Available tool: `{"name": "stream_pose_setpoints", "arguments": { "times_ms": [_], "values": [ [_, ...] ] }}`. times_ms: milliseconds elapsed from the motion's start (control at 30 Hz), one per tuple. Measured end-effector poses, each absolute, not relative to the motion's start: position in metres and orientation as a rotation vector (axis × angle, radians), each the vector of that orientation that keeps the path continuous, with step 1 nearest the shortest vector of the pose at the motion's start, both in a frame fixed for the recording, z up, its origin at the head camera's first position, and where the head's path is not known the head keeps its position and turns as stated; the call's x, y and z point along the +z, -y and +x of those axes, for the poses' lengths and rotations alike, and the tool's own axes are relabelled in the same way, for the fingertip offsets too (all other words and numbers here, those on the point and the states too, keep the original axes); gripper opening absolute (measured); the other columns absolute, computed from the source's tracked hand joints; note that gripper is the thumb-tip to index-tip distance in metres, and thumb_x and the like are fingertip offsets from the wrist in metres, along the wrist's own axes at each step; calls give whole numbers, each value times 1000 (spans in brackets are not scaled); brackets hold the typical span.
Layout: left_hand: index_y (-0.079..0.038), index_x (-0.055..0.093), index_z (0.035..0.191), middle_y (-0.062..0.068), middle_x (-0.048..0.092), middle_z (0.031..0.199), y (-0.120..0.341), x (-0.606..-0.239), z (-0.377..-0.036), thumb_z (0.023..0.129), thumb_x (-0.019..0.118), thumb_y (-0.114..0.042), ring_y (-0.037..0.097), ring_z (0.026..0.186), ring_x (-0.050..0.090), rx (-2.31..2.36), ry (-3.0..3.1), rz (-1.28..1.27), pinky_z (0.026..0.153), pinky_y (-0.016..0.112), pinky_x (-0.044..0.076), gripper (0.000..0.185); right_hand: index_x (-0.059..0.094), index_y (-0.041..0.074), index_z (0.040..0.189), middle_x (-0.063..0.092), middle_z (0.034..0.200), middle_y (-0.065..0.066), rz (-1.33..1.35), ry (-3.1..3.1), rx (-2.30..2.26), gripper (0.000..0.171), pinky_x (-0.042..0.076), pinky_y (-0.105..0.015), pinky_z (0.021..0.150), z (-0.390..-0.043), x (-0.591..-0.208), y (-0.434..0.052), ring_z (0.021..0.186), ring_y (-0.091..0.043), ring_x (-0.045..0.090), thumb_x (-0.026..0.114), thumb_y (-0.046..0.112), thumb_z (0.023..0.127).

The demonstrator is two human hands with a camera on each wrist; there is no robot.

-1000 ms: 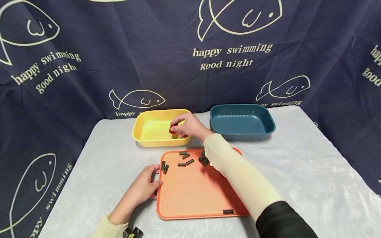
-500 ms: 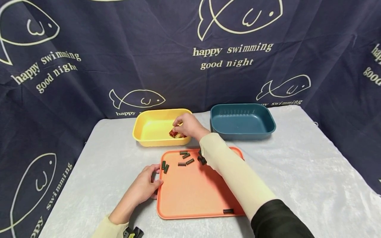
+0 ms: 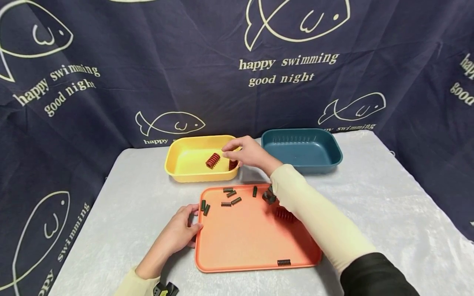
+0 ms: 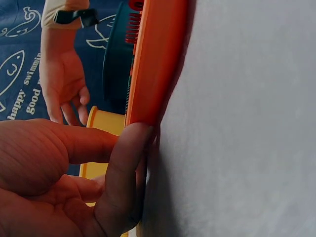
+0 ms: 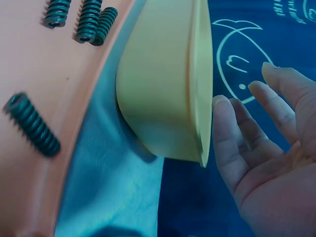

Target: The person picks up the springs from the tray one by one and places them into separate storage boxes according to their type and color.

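My left hand [image 3: 181,230] grips the left edge of the orange tray [image 3: 244,242], thumb and fingers against its rim. In the left wrist view the fingers [image 4: 123,173] meet the tray's corner. My right hand [image 3: 249,153] hovers above the right rim of the yellow bin [image 3: 181,178], its fingers apart and holding nothing. Inside that bin lies a red coil spring [image 3: 212,160], and a second red spring [image 3: 233,165] shows partly under the hand. Another red spring [image 3: 283,214] lies on the tray, partly covered by the right sleeve.
Several small dark green springs [image 3: 236,200] lie across the tray's back and left. One dark spring [image 3: 284,262] sits near its front edge. A blue bin [image 3: 301,169] stands right of the yellow one. Behind both hangs a dark blue fish-print cloth [image 3: 207,82].
My right hand has let go of a red spring in the yellow bin and moved right. The sleeve's shift uncovers a green and a red spring on the tray. My left hand stays put.
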State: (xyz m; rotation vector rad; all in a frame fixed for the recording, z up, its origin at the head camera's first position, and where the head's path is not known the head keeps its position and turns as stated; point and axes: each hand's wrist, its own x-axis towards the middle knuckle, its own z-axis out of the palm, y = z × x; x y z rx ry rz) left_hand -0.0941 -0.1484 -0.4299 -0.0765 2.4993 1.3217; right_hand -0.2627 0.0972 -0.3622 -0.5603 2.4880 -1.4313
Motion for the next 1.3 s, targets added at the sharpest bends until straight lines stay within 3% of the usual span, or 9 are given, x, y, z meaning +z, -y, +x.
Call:
{"name": "stream_pose_setpoints", "arguments": {
  "times_ms": [167, 300, 400, 600, 767, 967, 1167, 1300],
  "values": [
    [-3, 54, 142, 14, 47, 109, 148, -429, -94, 92, 72, 5, 21, 61, 60, 1321, -2498, -80, 46, 35, 61, 54, 77, 13, 117, 73, 114, -6, -536, -2387, -1509, 24, 60, -63, 78, -253, -359, -119, 98, -38, 70, 76, 25, 96],
    [-3, 53, 143, 13, 46, 107, 147, -429, -94, 93, 72, 5, 21, 61, 60, 1311, -2498, -82, 46, 35, 61, 54, 77, 14, 117, 72, 119, -3, -530, -2380, -1486, 25, 63, -58, 75, -244, -359, -137, 98, -36, 71, 76, 26, 96],
    [-3, 53, 143, 13, 46, 107, 147, -429, -94, 93, 72, 4, 21, 61, 60, 1311, -2496, -85, 46, 35, 61, 54, 77, 13, 119, 74, 112, -5, -525, -2396, -1450, 28, 64, -51, 71, -237, -362, -151, 94, -34, 71, 77, 27, 95],
    [-3, 54, 142, 13, 47, 109, 147, -430, -94, 93, 72, 5, 21, 62, 59, 1324, -2496, -75, 46, 35, 61, 53, 77, 9, 116, 73, 113, -11, -515, -2372, -1475, 25, 64, -44, 62, -222, -370, -174, 93, -41, 70, 78, 21, 94],
    [-1, 54, 142, 14, 48, 113, 147, -431, -93, 93, 71, 5, 21, 59, 60, 1352, -2498, -65, 45, 36, 61, 52, 77, 10, 116, 74, 98, -17, -470, -2365, -1469, 24, 60, -34, 53, -211, -378, -190, 80, -35, 69, 78, 19, 94],
    [-1, 55, 140, 14, 48, 116, 148, -431, -92, 93, 70, 6, 21, 60, 59, 1363, -2499, -49, 45, 35, 61, 50, 76, 5, 117, 72, 93, -17, -482, -2403, -1436, 26, 59, -35, 53, -201, -390, -208, 67, -31, 65, 77, 14, 93],
    [-2, 54, 140, 13, 48, 114, 148, -431, -93, 93, 71, 5, 21, 58, 60, 1352, -2504, -57, 45, 36, 61, 51, 74, 2, 119, 72, 90, -18, -468, -2430, -1432, 30, 62, -40, 56, -192, -395, -223, 63, -35, 65, 79, 16, 93],
    [-1, 54, 141, 14, 48, 113, 148, -430, -93, 93, 71, 5, 21, 59, 60, 1355, -2500, -65, 45, 36, 61, 51, 75, 3, 119, 70, 90, -18, -444, -2441, -1435, 31, 60, -38, 53, -189, -397, -232, 61, -33, 62, 79, 16, 92]
  ]
}}
